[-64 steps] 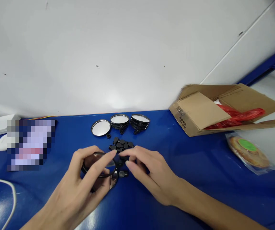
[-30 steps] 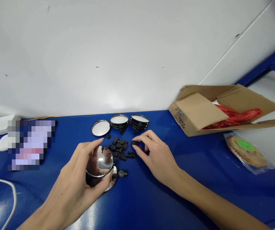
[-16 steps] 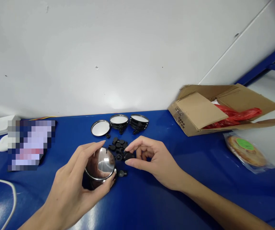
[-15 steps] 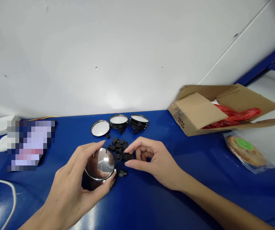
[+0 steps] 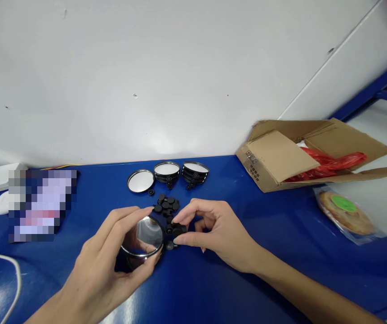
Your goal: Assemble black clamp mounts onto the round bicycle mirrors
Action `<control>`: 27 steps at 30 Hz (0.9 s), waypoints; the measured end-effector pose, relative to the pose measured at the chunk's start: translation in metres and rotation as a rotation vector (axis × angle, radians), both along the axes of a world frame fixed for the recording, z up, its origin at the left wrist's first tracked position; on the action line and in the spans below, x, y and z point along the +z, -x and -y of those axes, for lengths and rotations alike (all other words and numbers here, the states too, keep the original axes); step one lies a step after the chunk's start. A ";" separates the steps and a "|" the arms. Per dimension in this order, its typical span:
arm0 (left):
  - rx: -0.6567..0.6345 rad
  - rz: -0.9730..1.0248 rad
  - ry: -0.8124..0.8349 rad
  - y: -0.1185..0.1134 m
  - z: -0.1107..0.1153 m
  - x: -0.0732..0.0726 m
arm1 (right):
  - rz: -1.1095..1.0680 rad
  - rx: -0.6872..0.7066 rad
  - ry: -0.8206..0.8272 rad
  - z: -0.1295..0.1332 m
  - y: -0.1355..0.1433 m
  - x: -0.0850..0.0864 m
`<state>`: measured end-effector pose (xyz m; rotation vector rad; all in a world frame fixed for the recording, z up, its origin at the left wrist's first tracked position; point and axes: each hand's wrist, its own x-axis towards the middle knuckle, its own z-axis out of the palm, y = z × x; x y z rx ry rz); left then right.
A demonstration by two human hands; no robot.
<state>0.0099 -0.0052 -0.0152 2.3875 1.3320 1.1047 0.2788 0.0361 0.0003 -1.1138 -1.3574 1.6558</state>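
My left hand [image 5: 104, 252] grips a round mirror [image 5: 144, 236] by its rim, thumb on the near side and fingers on the far side. Under it shows the edge of another dark round piece. A small black tab sticks out from the mirror's right side. There my right hand [image 5: 218, 234] pinches a small black plastic piece [image 5: 180, 231] between thumb and fingers, close against the tab; whether they are joined I cannot tell. A loose black piece [image 5: 170, 245] lies just below, partly behind the right thumb. Several similar black pieces [image 5: 166, 204] lie in a heap beyond.
At the back are a single round mirror [image 5: 141, 181] and two mirror stacks, one in the middle [image 5: 166, 170] and one to the right [image 5: 195, 172]. A cardboard box [image 5: 277, 155] holds red plastic. Nearby lies a bagged round item [image 5: 346, 211]. A blurred phone [image 5: 45, 202] and white cable [image 5: 18, 279] are left.
The mirror in my left hand has shifted slightly down and towards the right. My right hand has moved slightly nearer with the black piece, which now sits closer to the mirror's tab.
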 end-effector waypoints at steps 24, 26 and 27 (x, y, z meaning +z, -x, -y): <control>-0.067 0.063 0.176 -0.003 0.005 -0.008 | -0.004 0.034 -0.082 0.004 -0.001 -0.015; -0.064 0.082 0.182 -0.005 0.005 -0.010 | -0.007 0.039 -0.078 0.005 -0.002 -0.015; -0.068 0.089 0.193 -0.006 0.005 -0.010 | -0.007 0.045 -0.074 0.005 -0.002 -0.015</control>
